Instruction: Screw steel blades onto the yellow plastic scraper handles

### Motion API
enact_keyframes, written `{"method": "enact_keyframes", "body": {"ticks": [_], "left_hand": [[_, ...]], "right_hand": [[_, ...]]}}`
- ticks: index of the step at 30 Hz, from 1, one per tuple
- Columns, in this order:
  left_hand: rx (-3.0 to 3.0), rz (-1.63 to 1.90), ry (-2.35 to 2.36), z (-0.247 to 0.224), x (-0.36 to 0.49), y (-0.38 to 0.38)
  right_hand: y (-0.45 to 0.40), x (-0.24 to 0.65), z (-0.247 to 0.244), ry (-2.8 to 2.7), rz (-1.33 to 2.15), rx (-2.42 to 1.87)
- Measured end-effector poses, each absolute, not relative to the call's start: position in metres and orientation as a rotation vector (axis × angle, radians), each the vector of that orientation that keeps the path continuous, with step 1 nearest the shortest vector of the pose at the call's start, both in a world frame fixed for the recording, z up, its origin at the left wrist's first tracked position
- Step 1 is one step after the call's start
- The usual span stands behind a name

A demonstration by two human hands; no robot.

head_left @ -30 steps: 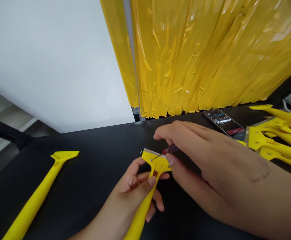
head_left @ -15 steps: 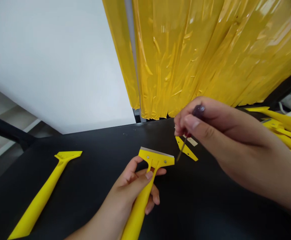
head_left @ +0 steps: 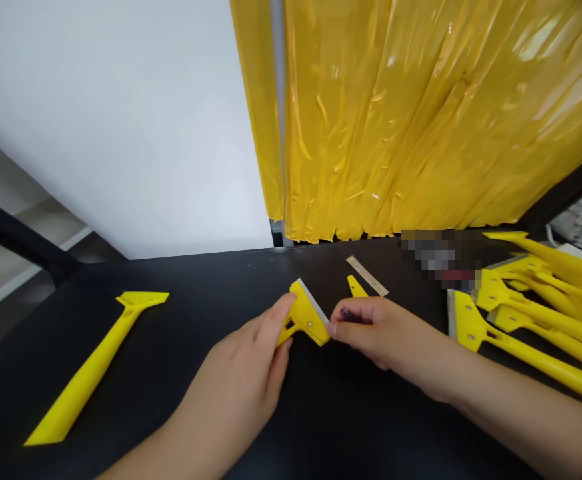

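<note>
My left hand is closed round a yellow scraper, its head with a metal blade edge tilted to the right and a screw showing on its face. Most of the scraper's handle is hidden under the hand. In my right hand is a small screwdriver; only part of its dark handle shows, and its shaft is hidden. The right fingertips are at the blade edge of the scraper, seemingly touching it. Just behind the right hand lie a flat yellow plate, partly covered, and a thin metal blade.
A yellow scraper handle lies at the left of the black table. Several yellow scrapers are piled at the right. A white panel and yellow plastic strips hang behind the table's far edge.
My left hand has rolled over, tilting the scraper's head to the right. My right hand has come down and left to the scraper with the screwdriver, uncovering the loose blade.
</note>
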State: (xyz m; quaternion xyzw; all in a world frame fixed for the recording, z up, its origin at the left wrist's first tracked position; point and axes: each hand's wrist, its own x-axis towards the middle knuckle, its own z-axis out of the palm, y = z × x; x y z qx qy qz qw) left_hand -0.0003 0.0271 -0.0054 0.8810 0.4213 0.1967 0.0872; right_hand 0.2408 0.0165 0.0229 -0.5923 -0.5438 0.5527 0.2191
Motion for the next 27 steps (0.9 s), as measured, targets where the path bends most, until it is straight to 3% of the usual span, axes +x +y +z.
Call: {"method": "enact_keyframes", "body": {"ticks": [12,18,20,22,27], "left_hand": [[2.909,0.53,1.228,-0.008,0.004,0.02],[2.905,0.515,1.285,-0.004,0.002,0.024],[2.898,0.423,1.4,0.005,-0.001,0.027],[2.889,0.261,1.541,0.014,-0.007,0.03],[2.825,-0.073,1.773,0.022,-0.025,0.038]], "right_hand": [[0.015,0.233,0.002,-1.527,1.52,-1.595],[0.017,0.251,0.02,-1.585,1.437,-1.56],[0.023,0.274,0.029,-1.678,1.296,-1.62],[0.033,0.302,0.036,-1.935,0.849,-1.897],[0.061,0.349,0.031,-2.059,0.888,-1.997]]}}
